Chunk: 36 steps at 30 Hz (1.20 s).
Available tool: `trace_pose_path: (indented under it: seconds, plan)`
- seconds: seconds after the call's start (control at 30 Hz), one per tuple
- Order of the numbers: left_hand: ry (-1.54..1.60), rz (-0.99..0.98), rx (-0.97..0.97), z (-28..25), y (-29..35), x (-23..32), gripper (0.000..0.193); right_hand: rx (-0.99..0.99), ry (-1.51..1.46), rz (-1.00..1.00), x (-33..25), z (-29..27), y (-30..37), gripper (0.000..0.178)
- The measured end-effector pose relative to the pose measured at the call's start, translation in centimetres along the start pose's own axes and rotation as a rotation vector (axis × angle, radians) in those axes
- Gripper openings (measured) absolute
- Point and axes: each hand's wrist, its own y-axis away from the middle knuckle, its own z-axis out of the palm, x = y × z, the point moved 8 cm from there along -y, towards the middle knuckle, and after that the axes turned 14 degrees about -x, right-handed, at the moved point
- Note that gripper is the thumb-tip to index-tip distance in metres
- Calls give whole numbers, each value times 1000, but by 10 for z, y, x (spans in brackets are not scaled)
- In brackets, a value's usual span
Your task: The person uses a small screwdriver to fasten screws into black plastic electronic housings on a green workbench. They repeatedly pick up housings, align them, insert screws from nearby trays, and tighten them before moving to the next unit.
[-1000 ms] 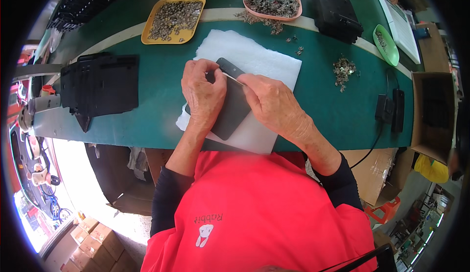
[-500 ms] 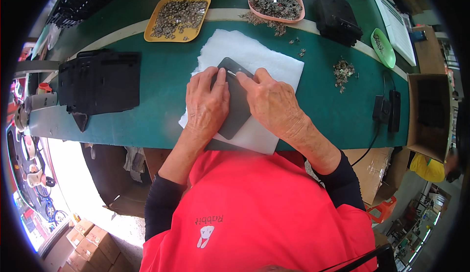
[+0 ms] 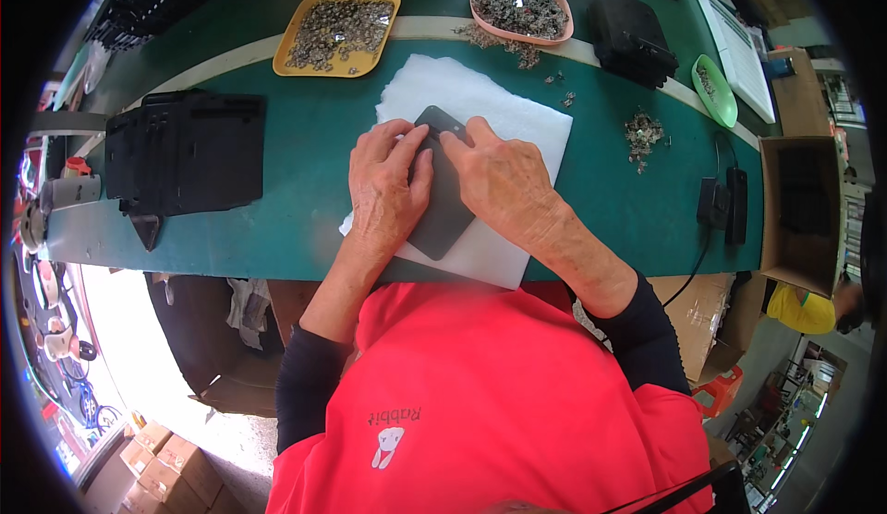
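A flat dark grey panel with rounded corners (image 3: 442, 223) lies tilted on a white foam sheet (image 3: 536, 135) in front of me. My left hand (image 3: 386, 181) bears on the panel's left side with bent fingers, its fingertips near the panel's top end. From the right, my right hand (image 3: 504, 179) reaches over the same end with its fingers curled together. Its index fingertip presses down close to the left fingertips. Whatever small part may be under those fingertips is hidden.
Small metal parts fill a yellow tray (image 3: 288, 61) and a pink tray (image 3: 565, 33); a loose pile (image 3: 642, 135) lies right. Black panels are stacked left (image 3: 199, 153) and at back right (image 3: 628, 33). A green dish (image 3: 725, 107) and a black adapter (image 3: 713, 204) sit farther right.
My right hand has shifted slightly left and its fingers are more curled. The left fingers have bent a little. A small bright spot by the right fingertip no longer shows.
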Motion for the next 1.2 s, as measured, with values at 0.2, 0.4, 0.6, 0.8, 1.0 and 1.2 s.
trace_pose_path:
  seconds: [0.2,0.4,0.6,0.8,1.0,1.2]
  plan:
    - [-200,77,-9,1,0,11,31,-49,19,-15,2,1,-4,13]
    - [-293,59,-85,4,-3,16,30,-47,-2,2,4,-5,5,12]
    - [-3,-73,29,-3,0,-8,32,-56,-1,27,3,-7,5,29]
    - [19,-86,-13,1,-1,-11,33,18,12,-7,3,-5,8,30]
    - [49,-123,-36,1,-3,-14,33,43,24,-23,3,-4,5,32]
    - [147,-204,-45,6,-5,-20,30,-71,59,-18,-4,-7,-4,26]
